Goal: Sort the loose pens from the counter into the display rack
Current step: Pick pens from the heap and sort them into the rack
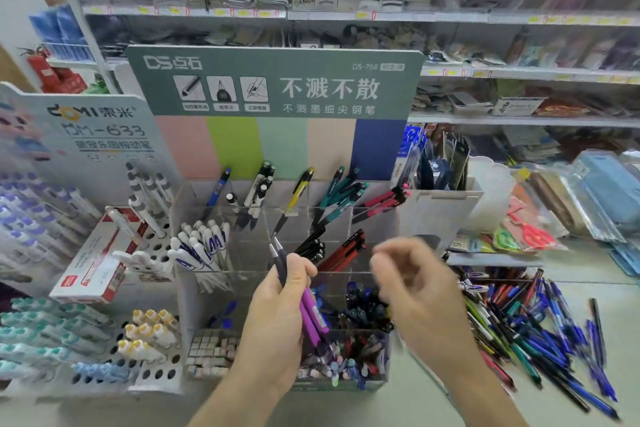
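Shop counter, left hand gripping purple pens

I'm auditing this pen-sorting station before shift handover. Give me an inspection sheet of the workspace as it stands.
Surface: pale green counter.
Job's things: clear display rack, compartments partly filled; loose pens heaped to its right; purple pens.
Clutter: red-and-white box; scissors packs.
Grippers: left hand grips the purple pens; right hand blurred, fingers curled, apparently empty.
Cables: nothing seen.
Surroundings: green sign board; stocked shop shelves behind.
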`<state>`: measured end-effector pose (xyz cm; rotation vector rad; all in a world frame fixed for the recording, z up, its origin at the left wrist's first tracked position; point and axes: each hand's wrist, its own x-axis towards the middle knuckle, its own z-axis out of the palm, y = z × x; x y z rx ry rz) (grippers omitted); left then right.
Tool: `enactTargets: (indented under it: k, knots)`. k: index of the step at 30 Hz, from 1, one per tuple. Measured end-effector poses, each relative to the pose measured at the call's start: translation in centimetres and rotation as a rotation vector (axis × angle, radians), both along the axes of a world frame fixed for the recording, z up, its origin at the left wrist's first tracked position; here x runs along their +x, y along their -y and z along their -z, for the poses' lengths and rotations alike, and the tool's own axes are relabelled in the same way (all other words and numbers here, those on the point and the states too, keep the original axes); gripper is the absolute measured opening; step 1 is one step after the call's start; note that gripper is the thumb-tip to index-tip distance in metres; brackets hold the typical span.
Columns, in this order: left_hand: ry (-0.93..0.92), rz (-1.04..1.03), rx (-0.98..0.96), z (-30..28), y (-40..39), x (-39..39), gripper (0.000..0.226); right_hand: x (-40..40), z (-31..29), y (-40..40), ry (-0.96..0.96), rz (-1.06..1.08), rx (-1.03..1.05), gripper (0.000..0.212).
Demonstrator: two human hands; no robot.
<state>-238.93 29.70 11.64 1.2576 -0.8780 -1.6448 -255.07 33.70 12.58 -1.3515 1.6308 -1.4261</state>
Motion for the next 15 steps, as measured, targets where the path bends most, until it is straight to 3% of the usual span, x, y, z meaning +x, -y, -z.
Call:
enactTargets:
  k: [3,5,7,8,11,15]
  knots:
    - [0.047,0.004,-0.079,0.5,-0.3,-0.8,0.04,1.4,2.1,-2.9,0.155,-0.175,0.21,0.02]
    - [0.107,0.022,-0.119,0.9,-0.4,-1.4,0.036,1.7,3.3,-3.7,0.246,-0.21,0.298,0.058]
    - [0.078,0.046,-0.112,1.1,-0.7,-2.2,0.036,2.0,3.9,-3.8,0.487,-0.211,0.329,0.085]
    - [0.041,0.054,-0.104,1.0,-0.8,-2.7,0.037,2.0,3.9,-3.7,0.601,-0.163,0.316,0.081]
    - [0.007,0.06,-0.097,0.8,-1.5,-4.0,0.034,1.6,4.2,-3.4,0.799,0.09,0.262,0.046]
    - [-0.035,0.119,-0.069,1.0,-2.1,-4.4,0.027,0.3,3.3,-3.6,0.663,0.202,0.189,0.02]
